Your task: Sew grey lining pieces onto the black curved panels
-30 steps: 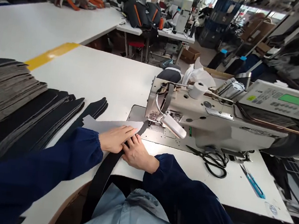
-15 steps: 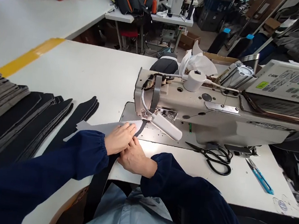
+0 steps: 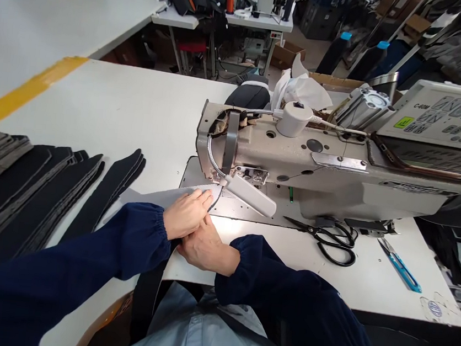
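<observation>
From the head view: left grip (image 3: 186,214) flat and palm down, fingers together, holding a pale grey fabric panel (image 3: 156,198) against the surface (image 3: 97,97). Right grip (image 3: 203,250) just below and touching the left one, fingers curled slightly over a black strip (image 3: 147,302), pinning it to the surface. That strip running out from under both grips, its narrow end curving ahead of them along the grey panel's edge towards the needle area, its lower length hanging off the surface edge behind them, down across the person's lap. Exact layering of panel and strip under the fingers hidden. Directly ahead of the grips, an industrial sewing machine (image 3: 318,166), with a white lamp bar (image 3: 251,195) on a gooseneck reaching almost to the fingertips. Farther ahead and right of the grips, a control panel (image 3: 440,122) with a green screen. Right of the right grip, black-handled shears (image 3: 331,243), then a blue-handled seam ripper (image 3: 398,272) beyond them. Left of the left grip, a fanned row of black cut pieces (image 3: 103,197), with grey-edged stacks (image 3: 17,182) beyond it, and farther off, a yellow tape stripe (image 3: 32,86) across the surface.
</observation>
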Action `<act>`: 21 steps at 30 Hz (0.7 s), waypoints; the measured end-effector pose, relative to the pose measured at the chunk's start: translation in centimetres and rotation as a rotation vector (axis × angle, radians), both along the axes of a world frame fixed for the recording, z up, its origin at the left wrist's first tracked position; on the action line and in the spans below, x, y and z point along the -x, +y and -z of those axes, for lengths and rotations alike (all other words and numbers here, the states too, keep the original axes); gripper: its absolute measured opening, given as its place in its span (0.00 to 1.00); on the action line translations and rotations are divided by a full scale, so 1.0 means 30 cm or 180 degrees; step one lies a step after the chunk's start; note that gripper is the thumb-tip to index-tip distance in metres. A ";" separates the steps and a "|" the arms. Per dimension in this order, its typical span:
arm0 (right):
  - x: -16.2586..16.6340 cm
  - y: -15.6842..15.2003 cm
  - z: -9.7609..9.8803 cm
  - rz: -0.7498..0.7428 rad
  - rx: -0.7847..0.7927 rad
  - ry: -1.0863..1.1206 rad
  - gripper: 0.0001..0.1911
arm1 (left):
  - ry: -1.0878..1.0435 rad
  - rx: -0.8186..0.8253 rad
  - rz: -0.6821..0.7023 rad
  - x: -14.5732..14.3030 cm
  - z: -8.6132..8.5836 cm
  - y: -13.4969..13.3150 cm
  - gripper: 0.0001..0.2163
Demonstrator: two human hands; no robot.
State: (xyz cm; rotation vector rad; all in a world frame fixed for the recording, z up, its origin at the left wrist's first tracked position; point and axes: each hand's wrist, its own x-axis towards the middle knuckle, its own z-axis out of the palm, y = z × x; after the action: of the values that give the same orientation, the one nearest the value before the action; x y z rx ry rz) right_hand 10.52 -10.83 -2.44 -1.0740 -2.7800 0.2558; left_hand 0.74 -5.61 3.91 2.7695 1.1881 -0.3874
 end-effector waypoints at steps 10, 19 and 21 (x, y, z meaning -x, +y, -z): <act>-0.001 0.002 -0.003 -0.0080 -0.0128 -0.0031 0.20 | 0.0022 -0.0130 0.0297 0.017 0.009 0.027 0.24; -0.013 -0.071 -0.019 -0.0193 -0.0637 -0.0195 0.22 | 0.0011 0.0095 0.0666 0.011 0.003 0.066 0.15; -0.028 -0.098 -0.030 -0.0235 -0.0715 -0.0248 0.23 | -0.0035 0.0266 0.0747 0.045 0.002 0.071 0.20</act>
State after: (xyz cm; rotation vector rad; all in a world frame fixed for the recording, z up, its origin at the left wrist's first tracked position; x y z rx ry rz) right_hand 11.34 -13.77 -1.55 -0.9477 -2.8348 -0.0911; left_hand -0.60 -3.49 3.83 2.8400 0.8255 -0.4308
